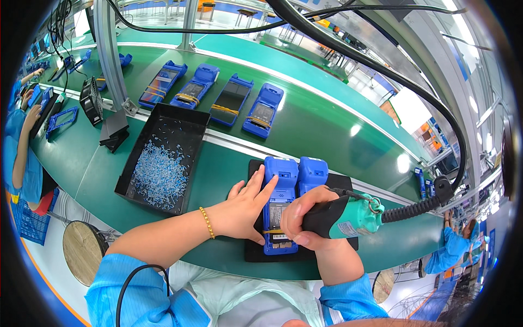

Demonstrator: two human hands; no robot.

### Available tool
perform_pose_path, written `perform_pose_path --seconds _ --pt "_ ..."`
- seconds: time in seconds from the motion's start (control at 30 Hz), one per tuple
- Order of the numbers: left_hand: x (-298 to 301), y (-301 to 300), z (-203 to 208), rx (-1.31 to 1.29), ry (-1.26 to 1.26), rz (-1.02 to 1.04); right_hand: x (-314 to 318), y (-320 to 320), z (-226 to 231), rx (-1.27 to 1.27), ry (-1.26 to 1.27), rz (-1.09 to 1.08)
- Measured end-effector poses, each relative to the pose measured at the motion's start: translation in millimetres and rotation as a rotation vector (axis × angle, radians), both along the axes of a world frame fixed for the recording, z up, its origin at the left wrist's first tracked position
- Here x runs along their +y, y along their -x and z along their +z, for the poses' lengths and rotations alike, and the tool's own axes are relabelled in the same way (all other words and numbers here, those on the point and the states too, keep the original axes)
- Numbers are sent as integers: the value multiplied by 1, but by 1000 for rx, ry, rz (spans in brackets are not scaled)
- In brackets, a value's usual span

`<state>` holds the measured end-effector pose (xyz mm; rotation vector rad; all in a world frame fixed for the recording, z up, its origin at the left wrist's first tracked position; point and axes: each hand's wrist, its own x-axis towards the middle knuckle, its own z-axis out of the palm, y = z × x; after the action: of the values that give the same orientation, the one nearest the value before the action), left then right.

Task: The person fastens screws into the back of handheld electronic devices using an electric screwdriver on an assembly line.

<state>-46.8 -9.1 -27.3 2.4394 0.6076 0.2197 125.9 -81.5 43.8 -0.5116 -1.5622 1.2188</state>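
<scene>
My left hand (242, 210) lies with spread fingers along the left side of a blue handheld terminal (280, 169). Its fingertips touch the upper part, and the thumb rests by the lower edge. The terminal lies back side up on a black mat (256, 253), with a yellow band around its lower part. My right hand (305, 215) is wrapped around a teal and black electric screwdriver (354, 218), held over the terminal; its tip is hidden behind the hand. A second blue handheld terminal (313, 170) lies just to the right, partly covered by my right hand.
A black tray (126, 177) of small blue and silver screws (158, 174) stands to the left. Several banded blue terminals (262, 111) lie on the green conveyor (327, 131) beyond a metal rail. A thick black cable (447, 114) arches at right. Other people (24, 147) work at both sides.
</scene>
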Motion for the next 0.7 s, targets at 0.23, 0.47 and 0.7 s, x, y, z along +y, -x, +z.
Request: perform_pose_path --seconds 0.23,0.47,0.7 --pt "0 -3 0 7 -2 3 -9 3 -3 14 -66 -142" --pt "0 -1 0 0 11 3 -7 4 -6 66 -90 -142" --pt "-1 -1 1 -4 19 7 -9 5 -6 41 -105 -149"
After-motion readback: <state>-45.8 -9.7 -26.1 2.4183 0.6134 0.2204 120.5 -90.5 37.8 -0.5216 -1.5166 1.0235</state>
